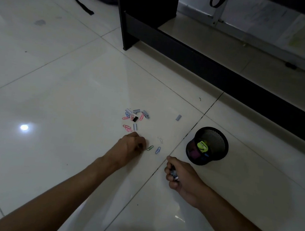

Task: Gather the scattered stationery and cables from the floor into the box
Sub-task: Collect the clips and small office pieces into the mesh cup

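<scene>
Black mesh cup (219,140) holds a lime sharpener (203,146) and clips.

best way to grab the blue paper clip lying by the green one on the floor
The blue paper clip lies flat on the tile, long axis running roughly away from the person. Come from straight above and pinch across its two long sides near the middle with fingertips. The left hand is nearest; the right hand already holds items.
</scene>
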Demonstrator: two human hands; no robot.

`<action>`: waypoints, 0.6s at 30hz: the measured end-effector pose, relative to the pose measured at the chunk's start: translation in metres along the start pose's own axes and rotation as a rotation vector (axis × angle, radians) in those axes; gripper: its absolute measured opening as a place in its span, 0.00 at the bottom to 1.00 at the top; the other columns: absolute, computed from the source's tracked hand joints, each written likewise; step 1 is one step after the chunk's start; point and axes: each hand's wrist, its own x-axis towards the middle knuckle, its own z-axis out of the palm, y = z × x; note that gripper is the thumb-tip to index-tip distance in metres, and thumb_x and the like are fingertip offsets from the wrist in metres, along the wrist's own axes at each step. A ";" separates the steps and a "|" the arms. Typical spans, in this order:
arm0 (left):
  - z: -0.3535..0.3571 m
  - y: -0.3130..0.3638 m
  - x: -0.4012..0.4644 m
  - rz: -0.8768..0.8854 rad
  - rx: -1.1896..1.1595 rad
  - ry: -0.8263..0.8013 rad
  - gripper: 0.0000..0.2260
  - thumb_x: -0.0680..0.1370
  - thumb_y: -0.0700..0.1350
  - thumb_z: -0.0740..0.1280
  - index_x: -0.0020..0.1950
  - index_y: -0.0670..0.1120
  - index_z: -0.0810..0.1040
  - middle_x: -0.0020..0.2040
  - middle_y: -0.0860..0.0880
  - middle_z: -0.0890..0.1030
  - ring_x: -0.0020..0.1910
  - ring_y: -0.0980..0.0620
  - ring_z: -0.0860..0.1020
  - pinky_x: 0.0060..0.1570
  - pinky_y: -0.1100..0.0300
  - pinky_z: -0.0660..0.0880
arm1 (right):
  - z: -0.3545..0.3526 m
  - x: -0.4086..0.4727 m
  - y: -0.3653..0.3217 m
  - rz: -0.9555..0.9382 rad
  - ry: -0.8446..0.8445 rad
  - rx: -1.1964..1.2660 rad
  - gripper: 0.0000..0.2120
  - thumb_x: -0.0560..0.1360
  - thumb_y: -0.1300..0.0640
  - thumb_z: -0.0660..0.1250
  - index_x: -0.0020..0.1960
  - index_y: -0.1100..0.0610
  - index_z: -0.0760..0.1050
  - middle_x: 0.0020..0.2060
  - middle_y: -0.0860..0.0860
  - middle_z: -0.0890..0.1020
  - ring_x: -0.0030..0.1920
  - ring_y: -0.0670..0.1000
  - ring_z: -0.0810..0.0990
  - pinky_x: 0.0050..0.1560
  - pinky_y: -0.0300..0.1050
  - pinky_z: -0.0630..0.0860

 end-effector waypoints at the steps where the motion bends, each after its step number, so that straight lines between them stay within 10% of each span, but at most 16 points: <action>1: 0.000 0.000 -0.001 -0.022 -0.048 0.006 0.08 0.73 0.31 0.66 0.48 0.40 0.82 0.46 0.46 0.78 0.45 0.48 0.78 0.45 0.69 0.70 | 0.000 -0.001 0.001 0.022 -0.008 0.047 0.14 0.79 0.54 0.63 0.36 0.55 0.68 0.29 0.50 0.72 0.25 0.45 0.67 0.22 0.36 0.61; 4: -0.003 0.001 -0.005 -0.069 -0.156 -0.034 0.09 0.72 0.29 0.65 0.45 0.40 0.81 0.43 0.48 0.79 0.42 0.52 0.77 0.40 0.76 0.67 | 0.002 -0.002 0.005 0.066 -0.021 0.242 0.13 0.79 0.55 0.64 0.36 0.57 0.70 0.30 0.52 0.76 0.28 0.47 0.75 0.26 0.37 0.72; 11: -0.005 0.047 -0.015 0.083 -0.288 -0.028 0.10 0.72 0.30 0.67 0.42 0.46 0.79 0.44 0.45 0.79 0.43 0.48 0.79 0.44 0.58 0.75 | 0.003 -0.001 0.012 -0.025 0.006 0.575 0.11 0.80 0.58 0.62 0.47 0.65 0.76 0.41 0.61 0.83 0.42 0.55 0.85 0.45 0.48 0.83; 18: 0.029 0.092 -0.026 0.381 -0.157 0.053 0.09 0.77 0.39 0.65 0.56 0.43 0.79 0.50 0.47 0.77 0.48 0.53 0.75 0.48 0.62 0.72 | 0.000 -0.007 0.015 -0.020 -0.163 0.589 0.13 0.76 0.58 0.62 0.41 0.60 0.84 0.38 0.55 0.84 0.38 0.48 0.84 0.35 0.40 0.80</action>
